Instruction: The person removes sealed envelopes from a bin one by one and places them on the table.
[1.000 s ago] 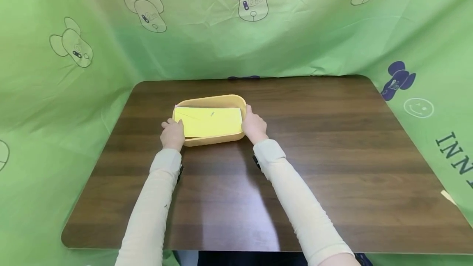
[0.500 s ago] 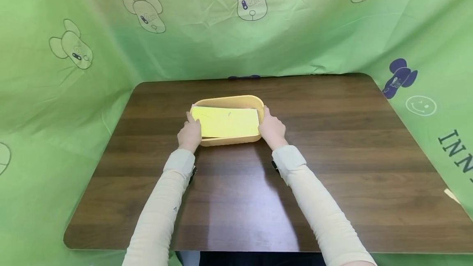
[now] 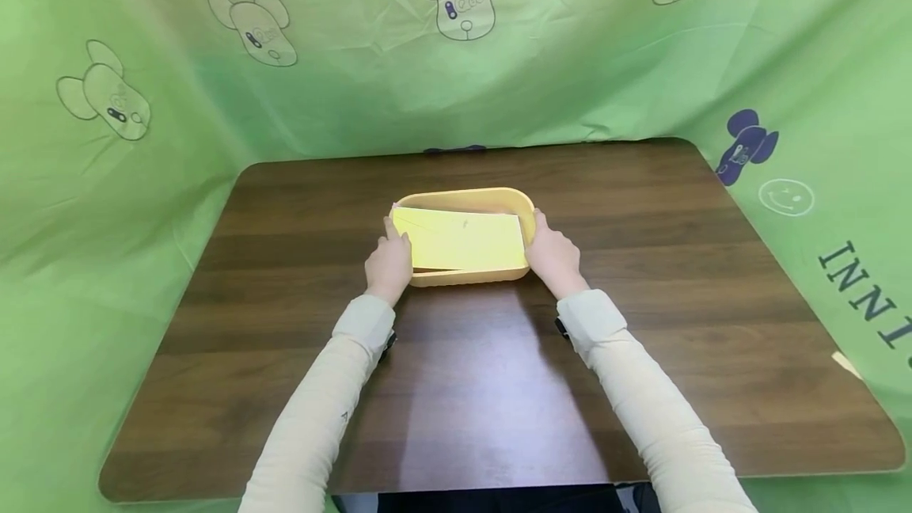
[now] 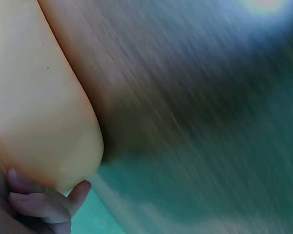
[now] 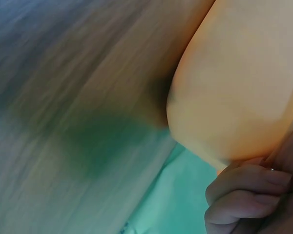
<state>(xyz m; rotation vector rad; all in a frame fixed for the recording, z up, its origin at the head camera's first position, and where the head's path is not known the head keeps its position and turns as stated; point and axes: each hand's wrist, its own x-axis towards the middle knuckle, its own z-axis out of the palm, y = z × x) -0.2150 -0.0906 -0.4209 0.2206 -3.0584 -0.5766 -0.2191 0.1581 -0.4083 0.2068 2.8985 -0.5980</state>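
Note:
A pale yellow-orange plastic bin (image 3: 470,279) with rounded corners is over the table's far middle part. Inside it lies a bright yellow, flat rectangular piece (image 3: 459,240), whose exact kind I cannot tell. At the bin's left end my left hand (image 3: 389,266) grips the rim and end wall. My right hand (image 3: 556,258) holds the opposite end. The left wrist view has the fingers of the left hand (image 4: 44,204) curled against the bin's wall (image 4: 49,107). Curled fingers of the right hand (image 5: 249,195) show under the bin's end in the right wrist view.
The brown wood-grain table (image 3: 677,299) extends to both sides and in front of the bin. A green cloth (image 3: 342,85) with printed bear heads surrounds it behind and at the sides. A small pale scrap (image 3: 846,365) is at the right edge.
The bin, with the yellow piece inside, has moved to the right across the table, both hands holding its ends. The left hand's fingers have closed in on the rim. The head view has shifted slightly.

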